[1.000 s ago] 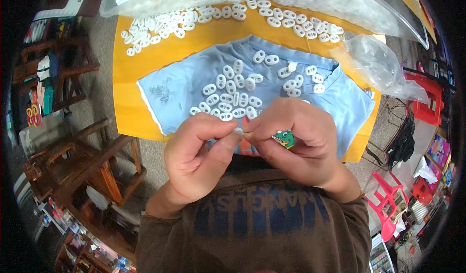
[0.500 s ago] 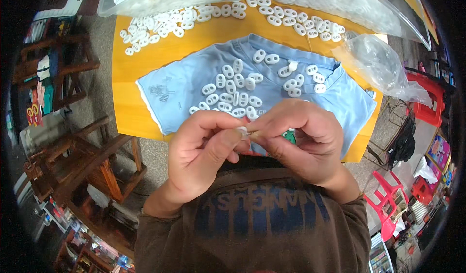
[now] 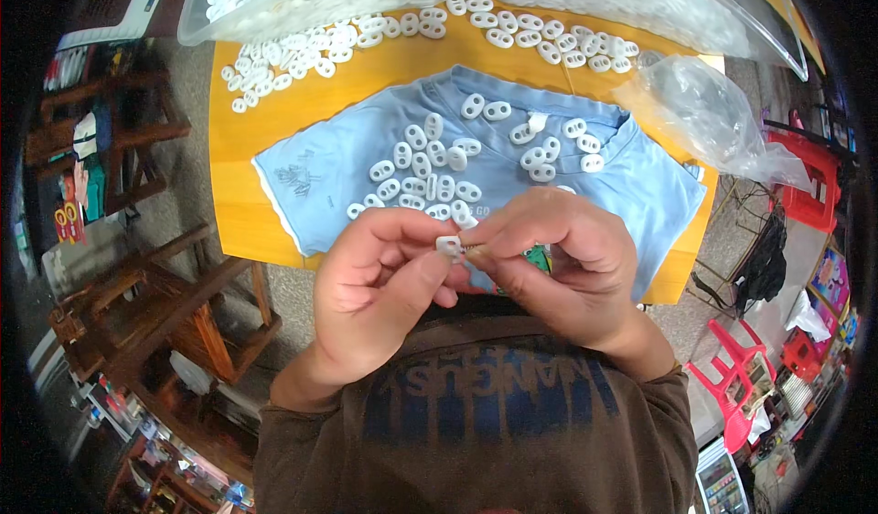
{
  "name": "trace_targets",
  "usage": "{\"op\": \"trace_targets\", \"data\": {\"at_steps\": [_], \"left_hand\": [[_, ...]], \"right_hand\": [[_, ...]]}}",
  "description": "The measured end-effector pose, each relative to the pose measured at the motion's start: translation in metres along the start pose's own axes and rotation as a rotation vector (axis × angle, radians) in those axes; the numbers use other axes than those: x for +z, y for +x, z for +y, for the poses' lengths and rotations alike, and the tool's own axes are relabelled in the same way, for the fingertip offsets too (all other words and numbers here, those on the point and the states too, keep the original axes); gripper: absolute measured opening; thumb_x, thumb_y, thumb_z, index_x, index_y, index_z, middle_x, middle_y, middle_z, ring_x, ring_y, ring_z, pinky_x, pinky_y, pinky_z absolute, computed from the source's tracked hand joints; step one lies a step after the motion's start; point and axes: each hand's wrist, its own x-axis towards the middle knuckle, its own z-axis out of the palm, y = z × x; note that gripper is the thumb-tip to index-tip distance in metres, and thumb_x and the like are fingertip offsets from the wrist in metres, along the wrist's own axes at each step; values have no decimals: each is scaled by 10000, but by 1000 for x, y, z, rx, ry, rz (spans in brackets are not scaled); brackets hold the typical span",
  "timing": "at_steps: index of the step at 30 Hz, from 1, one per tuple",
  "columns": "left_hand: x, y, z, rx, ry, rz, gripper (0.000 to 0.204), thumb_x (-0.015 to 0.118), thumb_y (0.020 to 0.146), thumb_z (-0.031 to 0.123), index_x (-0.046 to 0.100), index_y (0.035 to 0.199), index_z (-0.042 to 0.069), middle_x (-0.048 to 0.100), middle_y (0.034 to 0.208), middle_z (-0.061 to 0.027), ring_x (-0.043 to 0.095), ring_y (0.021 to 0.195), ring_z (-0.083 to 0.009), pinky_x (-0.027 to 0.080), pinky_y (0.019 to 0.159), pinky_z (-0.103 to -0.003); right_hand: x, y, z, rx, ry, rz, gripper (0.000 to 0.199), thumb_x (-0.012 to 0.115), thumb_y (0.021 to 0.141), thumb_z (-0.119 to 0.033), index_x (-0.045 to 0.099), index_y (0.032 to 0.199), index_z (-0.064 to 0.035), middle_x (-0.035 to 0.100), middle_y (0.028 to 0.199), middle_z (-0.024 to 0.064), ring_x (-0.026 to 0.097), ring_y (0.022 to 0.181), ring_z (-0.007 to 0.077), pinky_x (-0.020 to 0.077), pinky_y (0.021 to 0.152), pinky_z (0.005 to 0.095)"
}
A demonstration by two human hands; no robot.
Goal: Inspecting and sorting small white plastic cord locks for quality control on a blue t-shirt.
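I see my left hand (image 3: 384, 281) pinching a small white plastic piece (image 3: 448, 245) at its fingertips, raised close for fine work. My right hand (image 3: 567, 262), closed, meets it with a thin metal bit. More pieces lie on the blue shirt (image 3: 329, 162) beyond.

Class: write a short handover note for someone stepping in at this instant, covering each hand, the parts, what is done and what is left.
Left hand: pinches a small white plastic piece at the fingers.
Right hand: fingers meet that piece; a green object is tucked beneath.
Parts: loose white pieces lie on the blue cloth; more on the yellow table and in clear bins.
Done: unclear.
Left: many loose pieces.
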Motion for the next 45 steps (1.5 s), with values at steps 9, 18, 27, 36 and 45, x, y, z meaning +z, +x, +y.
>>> {"op": "trace_targets", "data": {"at_steps": [9,18,27,36,45], "left_hand": [[1,-3,-2,45,183,-49,226,497,864,-40,497,1090,-35,594,977,-87,592,804,-101,480,679,-204],[-4,0,7,109,474,-69,196,576,780,-69,591,970,-21,635,793,-91,621,696,-154,467,615,-233],[-9,7,7,140,592,-194,195,603,751,-46,610,941,-3,629,746,-101,626,656,-197,468,576,-263],[-24,-18,-14,-147,494,-125,146,563,817,-38,594,959,-22,630,805,-86,588,695,-103,474,603,-218],[-25,-25,-20,-125,274,143,108,525,842,0,508,948,-15,595,790,-90,584,657,-116,483,579,-216]], "right_hand": [[-6,-4,-2,22,-16,-59,125,623,713,73,589,798,-11,641,833,109,607,748,199,461,661,283],[-7,-7,-2,42,-33,-94,106,630,707,57,607,776,-20,643,760,82,613,695,200,465,624,277],[-11,-7,-5,117,-129,-171,100,636,682,43,622,747,-31,642,750,75,621,688,206,470,615,285],[13,-31,17,166,-94,-145,84,622,719,-18,591,785,-61,593,735,84,594,705,261,461,609,341],[-20,-58,10,-46,-435,18,242,675,662,-1,595,886,-43,600,797,94,581,701,265,448,612,355]]}}
